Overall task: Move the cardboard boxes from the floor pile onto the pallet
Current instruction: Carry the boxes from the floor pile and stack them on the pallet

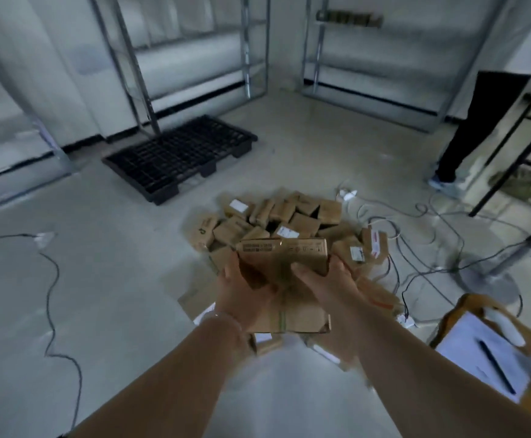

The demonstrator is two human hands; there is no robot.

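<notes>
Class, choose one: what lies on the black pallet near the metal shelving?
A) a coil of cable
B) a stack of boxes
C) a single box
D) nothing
D: the pallet has a bare grid; the boxes sit in the floor pile, and the left hand and right hand grip a box.

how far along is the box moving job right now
Barely started. Done: nothing yet, no box shows on the black pallet. In hand: the left hand and right hand grip one cardboard box above the floor pile. Left: carry that box over to the pallet, then move the many boxes lying in the pile.
</notes>
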